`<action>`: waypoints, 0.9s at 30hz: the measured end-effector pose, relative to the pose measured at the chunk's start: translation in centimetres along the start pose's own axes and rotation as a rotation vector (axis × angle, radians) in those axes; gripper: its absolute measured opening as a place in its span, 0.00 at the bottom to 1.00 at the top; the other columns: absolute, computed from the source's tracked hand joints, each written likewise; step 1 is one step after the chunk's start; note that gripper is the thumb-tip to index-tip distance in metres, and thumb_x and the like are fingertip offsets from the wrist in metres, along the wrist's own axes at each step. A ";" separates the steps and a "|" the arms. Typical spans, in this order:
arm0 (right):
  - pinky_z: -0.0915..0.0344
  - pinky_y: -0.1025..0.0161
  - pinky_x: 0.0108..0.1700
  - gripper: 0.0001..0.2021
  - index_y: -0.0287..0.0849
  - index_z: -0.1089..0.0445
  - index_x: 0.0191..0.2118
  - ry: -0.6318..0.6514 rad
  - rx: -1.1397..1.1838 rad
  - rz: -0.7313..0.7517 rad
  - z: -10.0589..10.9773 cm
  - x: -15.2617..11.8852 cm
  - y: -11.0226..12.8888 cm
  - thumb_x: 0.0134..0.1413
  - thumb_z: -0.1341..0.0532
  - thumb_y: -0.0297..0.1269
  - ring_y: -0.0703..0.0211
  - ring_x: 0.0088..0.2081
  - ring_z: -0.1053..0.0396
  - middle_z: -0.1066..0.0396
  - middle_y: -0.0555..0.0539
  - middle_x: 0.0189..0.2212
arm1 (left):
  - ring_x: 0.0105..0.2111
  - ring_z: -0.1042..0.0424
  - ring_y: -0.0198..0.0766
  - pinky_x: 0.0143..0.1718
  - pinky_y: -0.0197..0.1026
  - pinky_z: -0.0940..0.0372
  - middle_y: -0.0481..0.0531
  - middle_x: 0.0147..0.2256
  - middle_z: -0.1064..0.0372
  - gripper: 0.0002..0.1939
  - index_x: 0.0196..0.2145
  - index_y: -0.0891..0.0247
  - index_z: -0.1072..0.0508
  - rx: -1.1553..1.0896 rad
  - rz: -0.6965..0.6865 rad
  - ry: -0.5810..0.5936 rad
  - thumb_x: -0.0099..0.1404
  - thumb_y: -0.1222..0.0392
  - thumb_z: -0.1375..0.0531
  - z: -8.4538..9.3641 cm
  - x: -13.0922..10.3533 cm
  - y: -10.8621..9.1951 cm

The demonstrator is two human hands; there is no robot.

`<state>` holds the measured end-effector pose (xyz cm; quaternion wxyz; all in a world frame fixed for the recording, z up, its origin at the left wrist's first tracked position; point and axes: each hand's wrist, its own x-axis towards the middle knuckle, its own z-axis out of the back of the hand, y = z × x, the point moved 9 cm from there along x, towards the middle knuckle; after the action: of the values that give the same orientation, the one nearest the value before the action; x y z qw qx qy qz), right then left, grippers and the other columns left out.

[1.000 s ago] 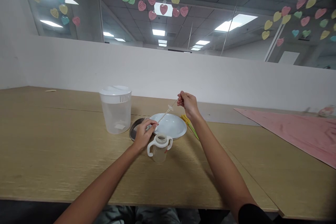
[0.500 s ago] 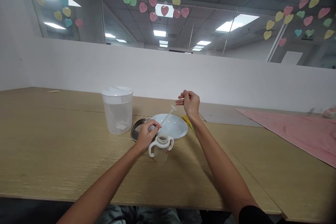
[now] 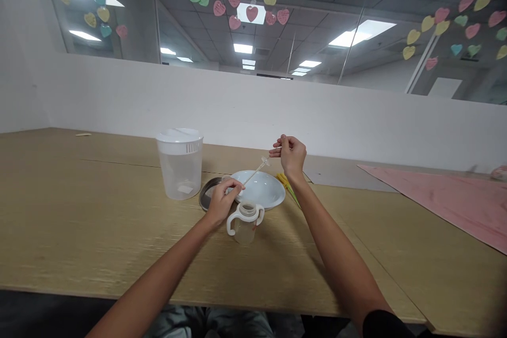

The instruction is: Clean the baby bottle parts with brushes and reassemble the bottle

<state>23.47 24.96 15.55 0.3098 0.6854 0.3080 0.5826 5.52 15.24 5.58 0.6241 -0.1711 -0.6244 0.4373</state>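
Note:
My left hand [image 3: 224, 202] is closed on a thin pale straw [image 3: 254, 175], which slants up to the right. Near its upper end sits a clear flared piece [image 3: 265, 161]. Just beyond that piece, my right hand [image 3: 291, 153] is raised in a pinch; a thin pale line shows at its fingers, too fine to name. Below the hands stands a clear cup [image 3: 245, 226] with a white two-handled collar, its mouth uncovered. Behind the cup lies a white bowl [image 3: 267, 190], and a round metal dish [image 3: 206, 194] is partly hidden by my left hand.
A translucent bucket [image 3: 180, 169] with a white rim stands at the left. Yellow-and-green slender items [image 3: 291, 190] lie beside the bowl, partly behind my right forearm. A pink sheet [image 3: 443, 198] covers the right side of the table. The white wall [image 3: 119, 95] closes off the back.
The view has shifted slightly, so everything sits a little to the right. The straw and both hands keep nearly the same pose; the straw's flared end remains close to my right fingers.

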 end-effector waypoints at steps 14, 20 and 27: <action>0.31 0.68 0.19 0.14 0.37 0.36 0.26 0.015 0.021 -0.052 -0.1 0.2 -1.0 0.53 0.42 0.44 0.66 0.17 0.33 0.33 0.51 0.20 | 0.35 0.33 0.40 0.41 0.41 0.41 0.52 0.32 0.31 0.07 0.30 0.64 0.28 -0.013 -0.053 0.058 0.57 0.59 0.44 -0.2 -0.1 -0.1; 0.30 0.66 0.20 0.12 0.37 0.36 0.25 0.023 0.083 -0.160 -0.1 0.5 -2.9 0.54 0.42 0.40 0.64 0.17 0.32 0.33 0.50 0.18 | 0.37 0.34 0.41 0.43 0.41 0.41 0.52 0.32 0.32 0.06 0.29 0.63 0.29 -0.035 -0.083 0.032 0.57 0.59 0.44 0.1 -0.1 -0.4; 0.30 0.66 0.20 0.12 0.37 0.36 0.23 0.023 0.087 -0.226 -0.1 0.7 -4.1 0.54 0.41 0.37 0.64 0.17 0.32 0.33 0.50 0.17 | 0.37 0.34 0.41 0.43 0.42 0.41 0.52 0.33 0.33 0.06 0.29 0.63 0.28 -0.040 -0.091 0.047 0.58 0.59 0.44 -0.1 0.0 -0.7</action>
<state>23.20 28.04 12.76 0.3398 0.6523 0.4119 0.5380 5.82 14.87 6.06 0.6543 -0.1654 -0.6253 0.3918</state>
